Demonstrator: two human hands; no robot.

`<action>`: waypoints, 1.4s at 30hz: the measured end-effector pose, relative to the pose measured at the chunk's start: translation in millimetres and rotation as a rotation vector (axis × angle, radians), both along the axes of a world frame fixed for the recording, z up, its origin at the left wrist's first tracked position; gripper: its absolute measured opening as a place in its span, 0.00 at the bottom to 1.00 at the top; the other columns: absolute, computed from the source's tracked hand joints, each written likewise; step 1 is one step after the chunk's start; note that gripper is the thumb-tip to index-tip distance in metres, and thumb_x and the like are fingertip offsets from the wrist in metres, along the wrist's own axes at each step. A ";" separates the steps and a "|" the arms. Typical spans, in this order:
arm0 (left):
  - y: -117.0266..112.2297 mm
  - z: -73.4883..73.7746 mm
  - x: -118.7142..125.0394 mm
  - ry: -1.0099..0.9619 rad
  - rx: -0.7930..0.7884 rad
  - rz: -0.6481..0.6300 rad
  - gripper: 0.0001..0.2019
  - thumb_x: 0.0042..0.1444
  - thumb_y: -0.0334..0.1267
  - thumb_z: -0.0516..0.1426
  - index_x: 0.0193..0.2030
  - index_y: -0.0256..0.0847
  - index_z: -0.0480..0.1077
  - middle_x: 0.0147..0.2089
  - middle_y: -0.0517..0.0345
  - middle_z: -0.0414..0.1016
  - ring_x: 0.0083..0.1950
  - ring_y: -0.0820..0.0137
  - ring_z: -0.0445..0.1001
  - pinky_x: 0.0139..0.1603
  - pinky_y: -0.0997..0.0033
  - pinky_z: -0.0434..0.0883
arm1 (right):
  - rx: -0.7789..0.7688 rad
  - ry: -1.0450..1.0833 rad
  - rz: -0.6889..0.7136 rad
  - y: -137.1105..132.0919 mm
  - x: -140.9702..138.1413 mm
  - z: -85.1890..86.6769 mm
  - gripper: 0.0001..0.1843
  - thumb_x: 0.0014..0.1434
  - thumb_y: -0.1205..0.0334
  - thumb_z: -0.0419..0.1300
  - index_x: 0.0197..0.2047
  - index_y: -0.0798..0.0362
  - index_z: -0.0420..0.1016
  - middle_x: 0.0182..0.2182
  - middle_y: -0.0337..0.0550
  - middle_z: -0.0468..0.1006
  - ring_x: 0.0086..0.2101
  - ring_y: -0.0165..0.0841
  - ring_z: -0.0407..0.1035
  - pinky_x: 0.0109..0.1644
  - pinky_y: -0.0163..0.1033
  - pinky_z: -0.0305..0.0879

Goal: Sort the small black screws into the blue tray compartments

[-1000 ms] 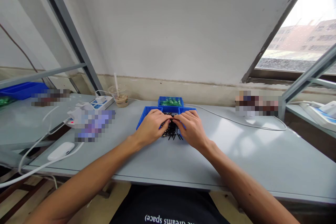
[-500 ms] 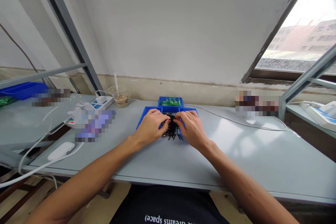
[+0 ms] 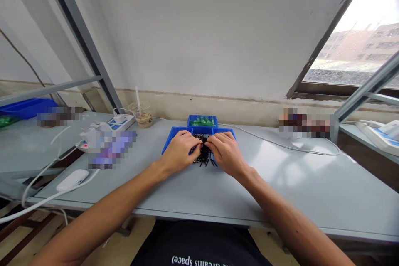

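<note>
Over a pile of small black screw-like pieces (image 3: 205, 160), my left hand (image 3: 179, 149) is closed with thumb and fingertips pinched together. Facing it, my right hand (image 3: 227, 153) is pinched too, its fingertips close to those of the left. Whatever sits between the fingertips is too small and too hidden to name. One blue bin (image 3: 170, 136) is partly covered by my left hand, and another blue bin (image 3: 231, 130) by my right. Behind the pile, a blue tray (image 3: 189, 121) holds green pieces (image 3: 202, 121).
To the left stand a plastic cup with a straw (image 3: 144, 117), a power strip (image 3: 123, 123) and a white rounded device (image 3: 72, 180). A white cable (image 3: 274, 143) runs across the right of the grey table (image 3: 280, 191). Metal frame posts (image 3: 77, 33) rise at both sides.
My right fingertips have shifted slightly left, closer to the left hand's. Both hands stay pinched over the black pieces. Otherwise the scene looks the same.
</note>
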State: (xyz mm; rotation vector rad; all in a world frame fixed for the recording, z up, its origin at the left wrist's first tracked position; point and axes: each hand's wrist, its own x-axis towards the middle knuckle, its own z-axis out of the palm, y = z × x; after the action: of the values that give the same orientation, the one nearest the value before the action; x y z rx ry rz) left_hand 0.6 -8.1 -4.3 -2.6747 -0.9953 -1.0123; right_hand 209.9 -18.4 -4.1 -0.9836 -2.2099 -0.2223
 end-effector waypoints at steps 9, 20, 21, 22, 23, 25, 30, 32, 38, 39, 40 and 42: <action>-0.8 1.6 -0.2 -0.008 -0.009 0.023 0.09 0.67 0.35 0.54 0.42 0.40 0.76 0.38 0.56 0.82 0.41 0.64 0.76 0.55 0.57 0.68 | 0.001 0.019 0.026 0.9 -0.8 -1.6 0.10 0.75 0.63 0.50 0.45 0.52 0.72 0.35 0.42 0.81 0.36 0.34 0.72 0.49 0.41 0.57; -1.2 0.9 -0.1 0.002 -0.005 0.019 0.10 0.68 0.35 0.53 0.42 0.40 0.77 0.39 0.55 0.82 0.41 0.64 0.76 0.56 0.57 0.68 | -0.001 0.038 0.081 -0.3 -1.4 -1.8 0.06 0.74 0.61 0.54 0.45 0.51 0.71 0.37 0.42 0.82 0.36 0.34 0.73 0.48 0.42 0.57; -1.3 0.9 -0.1 0.004 -0.010 0.013 0.10 0.68 0.35 0.53 0.42 0.40 0.77 0.39 0.55 0.82 0.41 0.65 0.76 0.56 0.57 0.68 | -0.001 0.033 0.082 -0.1 -1.7 -1.9 0.07 0.74 0.62 0.53 0.44 0.51 0.70 0.37 0.42 0.82 0.36 0.34 0.73 0.48 0.41 0.57; -1.3 0.9 -0.1 0.004 -0.014 0.006 0.10 0.68 0.35 0.53 0.42 0.40 0.77 0.39 0.55 0.82 0.41 0.65 0.76 0.56 0.57 0.68 | -0.001 0.023 0.077 0.4 -1.9 -2.2 0.08 0.75 0.63 0.51 0.42 0.51 0.70 0.36 0.42 0.82 0.35 0.33 0.73 0.47 0.41 0.57; -1.3 0.8 0.0 0.006 -0.017 -0.003 0.10 0.67 0.35 0.53 0.43 0.40 0.77 0.39 0.55 0.82 0.41 0.65 0.76 0.56 0.57 0.68 | -0.002 0.012 0.069 1.0 -1.9 -2.5 0.10 0.75 0.63 0.51 0.41 0.51 0.70 0.35 0.42 0.81 0.35 0.33 0.73 0.47 0.41 0.57; -1.2 0.5 0.4 0.011 -0.026 -0.014 0.10 0.67 0.35 0.53 0.43 0.40 0.77 0.39 0.55 0.82 0.41 0.65 0.76 0.57 0.57 0.68 | -0.005 -0.016 0.051 2.1 -1.7 -3.0 0.13 0.76 0.62 0.50 0.39 0.51 0.70 0.33 0.41 0.81 0.34 0.34 0.73 0.46 0.41 0.56; -0.4 -0.2 0.3 0.022 -0.029 -0.009 0.10 0.68 0.35 0.53 0.41 0.40 0.76 0.38 0.56 0.81 0.40 0.66 0.75 0.56 0.58 0.67 | -0.010 -0.022 0.088 1.4 -1.1 -2.7 0.07 0.74 0.60 0.54 0.45 0.52 0.71 0.37 0.43 0.82 0.37 0.35 0.74 0.47 0.41 0.56; -0.1 -0.3 -0.1 0.019 -0.026 -0.007 0.10 0.68 0.35 0.53 0.41 0.40 0.76 0.37 0.56 0.81 0.39 0.66 0.75 0.56 0.58 0.67 | -0.009 -0.013 0.104 0.9 -1.4 -2.9 0.05 0.74 0.61 0.54 0.48 0.53 0.69 0.39 0.43 0.82 0.38 0.35 0.74 0.47 0.41 0.56; -1.7 1.5 0.8 0.036 -0.049 -0.012 0.10 0.67 0.34 0.53 0.41 0.40 0.76 0.38 0.56 0.81 0.40 0.66 0.75 0.56 0.58 0.67 | -0.006 -0.052 0.080 3.2 -1.9 -5.5 0.10 0.77 0.63 0.48 0.42 0.52 0.67 0.35 0.42 0.81 0.35 0.35 0.73 0.44 0.40 0.55; -2.1 1.9 1.2 0.038 -0.052 -0.012 0.10 0.68 0.34 0.53 0.41 0.40 0.76 0.38 0.56 0.81 0.40 0.66 0.75 0.56 0.58 0.67 | -0.005 -0.056 0.064 3.5 -1.8 -5.6 0.11 0.77 0.62 0.48 0.41 0.52 0.67 0.35 0.42 0.81 0.35 0.35 0.73 0.44 0.40 0.55; -2.4 2.2 1.5 0.035 -0.051 -0.010 0.10 0.68 0.34 0.53 0.41 0.40 0.76 0.38 0.56 0.81 0.40 0.66 0.75 0.57 0.58 0.67 | -0.007 -0.060 0.045 3.7 -1.7 -5.6 0.11 0.77 0.61 0.48 0.41 0.51 0.67 0.34 0.41 0.81 0.35 0.35 0.73 0.44 0.40 0.55; -2.7 2.5 1.8 0.024 -0.045 -0.002 0.10 0.68 0.35 0.53 0.41 0.40 0.76 0.38 0.56 0.81 0.40 0.66 0.75 0.57 0.58 0.67 | -0.026 -0.064 0.021 3.5 -1.3 -5.4 0.10 0.76 0.60 0.50 0.42 0.51 0.68 0.35 0.41 0.81 0.36 0.35 0.74 0.43 0.41 0.55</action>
State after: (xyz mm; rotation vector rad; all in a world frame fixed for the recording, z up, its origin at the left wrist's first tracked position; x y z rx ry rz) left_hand 2.4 -10.8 -1.8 -2.7175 -1.0224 -0.9679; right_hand 208.5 -14.9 -9.5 -0.9796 -2.2848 -0.2186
